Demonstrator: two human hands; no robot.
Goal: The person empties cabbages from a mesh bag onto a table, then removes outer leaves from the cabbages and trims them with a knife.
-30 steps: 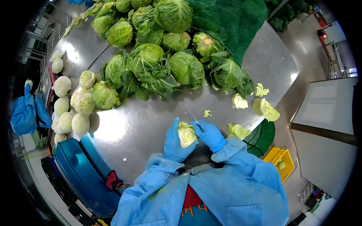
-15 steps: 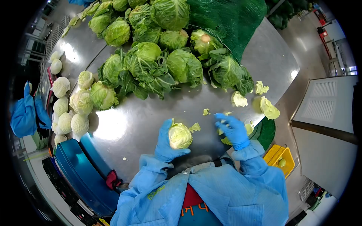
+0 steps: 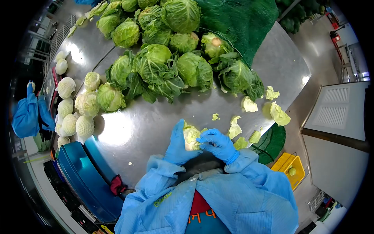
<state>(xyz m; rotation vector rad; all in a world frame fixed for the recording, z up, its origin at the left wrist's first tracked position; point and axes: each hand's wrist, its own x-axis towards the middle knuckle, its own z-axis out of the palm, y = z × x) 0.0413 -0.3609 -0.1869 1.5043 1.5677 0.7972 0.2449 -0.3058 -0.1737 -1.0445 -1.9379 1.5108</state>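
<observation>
My blue-gloved left hand (image 3: pixel 177 145) is closed around a small, pale, peeled cabbage (image 3: pixel 191 135), holding it above the near side of the metal table. My right hand (image 3: pixel 219 145), gloved in blue too, is at the cabbage's right side, its fingertips pinched on the edge of an outer leaf. Those fingers partly hide the leaf. To the right of that hand lie loose torn leaves (image 3: pixel 235 128), with more pale scraps (image 3: pixel 279 114) near the table's right edge.
A pile of green cabbages (image 3: pixel 156 66) spreads across the back, partly under a green net sack (image 3: pixel 237 27). Cabbages in white foam nets (image 3: pixel 85 126) line the left. A blue bin (image 3: pixel 87 181) stands at the near left, a yellow crate (image 3: pixel 290 169) at the right. Another person's blue sleeve (image 3: pixel 26 117) shows far left.
My right hand has come left from the loose leaves to the cabbage and closed at its side. A curled leaf now lies where that hand was. The left hand and cabbage have shifted slightly right.
</observation>
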